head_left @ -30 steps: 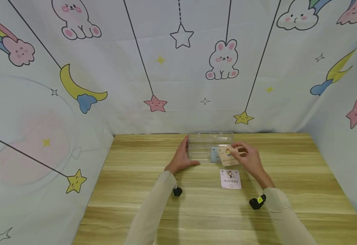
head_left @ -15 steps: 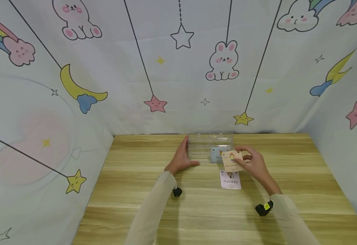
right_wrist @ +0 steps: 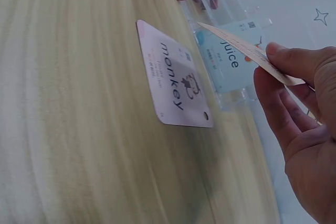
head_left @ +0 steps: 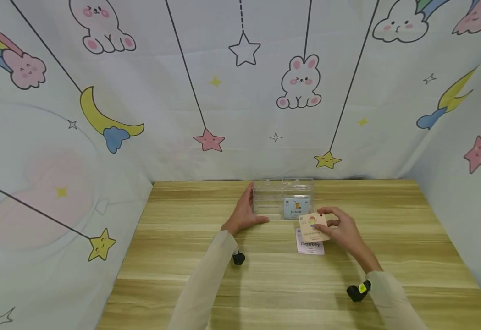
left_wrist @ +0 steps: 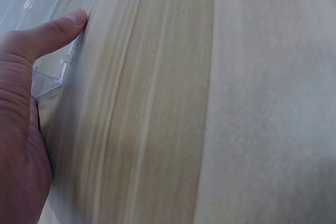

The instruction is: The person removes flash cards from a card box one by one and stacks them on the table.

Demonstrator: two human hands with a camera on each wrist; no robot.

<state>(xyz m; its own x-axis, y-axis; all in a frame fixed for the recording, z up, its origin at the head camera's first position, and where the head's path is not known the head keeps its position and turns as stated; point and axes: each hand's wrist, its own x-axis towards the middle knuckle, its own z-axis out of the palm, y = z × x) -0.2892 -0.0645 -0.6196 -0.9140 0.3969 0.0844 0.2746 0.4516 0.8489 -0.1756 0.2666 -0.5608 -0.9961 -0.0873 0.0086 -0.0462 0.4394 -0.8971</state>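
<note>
A clear plastic compartment box [head_left: 268,208] stands at the back of the table. My left hand [head_left: 244,215] grips its left end, the thumb [left_wrist: 68,23] along the front edge and the fingers behind the side. In the box's right front compartment stands a blue "juice" card [head_left: 295,208]. My right hand [head_left: 341,229] pinches a beige flash card [head_left: 311,228] between thumb and fingertips, tilted in the air in front of the box. Below it a pink "monkey" card [right_wrist: 176,80] lies flat on the wood, its upper part covered by the beige card in the head view.
The wood-grain table [head_left: 281,293] runs back to a white curtain [head_left: 240,105] printed with cartoon rabbits, stars and moons, which also hangs along both sides. A black wrist camera [head_left: 238,258] sits at the left cuff and another black camera [head_left: 357,291] at the right cuff.
My right hand has drawn the beige card away from the box toward me, uncovering the juice card and overlapping the monkey card. The left hand has stayed on the box.
</note>
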